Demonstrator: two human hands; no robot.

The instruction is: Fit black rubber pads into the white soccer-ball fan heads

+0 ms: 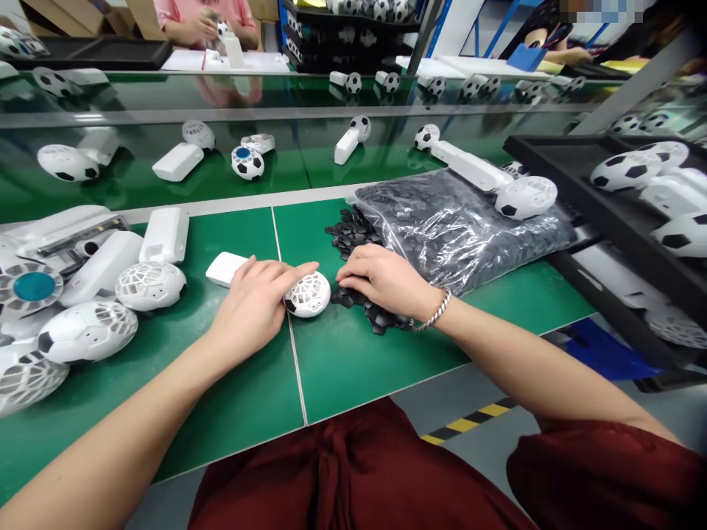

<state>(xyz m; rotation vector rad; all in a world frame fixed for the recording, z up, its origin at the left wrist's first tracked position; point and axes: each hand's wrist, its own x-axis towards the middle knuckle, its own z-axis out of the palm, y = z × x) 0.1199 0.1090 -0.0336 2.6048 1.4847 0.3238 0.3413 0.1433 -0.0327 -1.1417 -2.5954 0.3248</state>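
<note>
My left hand [258, 298] is wrapped over a white handheld fan [309, 296] with a football-patterned, grilled head. The fan lies on the green tabletop, its handle end showing beyond my fingers and its middle hidden under my palm. Close to the fan's right side, my right hand [381, 276] has its fingers curled and pinched together, low at the pile of small flat black pieces [381, 319]. Its fingertips hide whatever they grip. More of these black pieces spill from the mouth of a clear plastic bag [436, 221] behind that hand.
Several white fan parts [88, 331] are heaped at the left. Another fan [526, 197] lies on the bag. Black trays [585, 191] with more fans stand at the right. Across the conveyor belt [303, 165], which carries spaced fans, a person in pink [207, 22] works.
</note>
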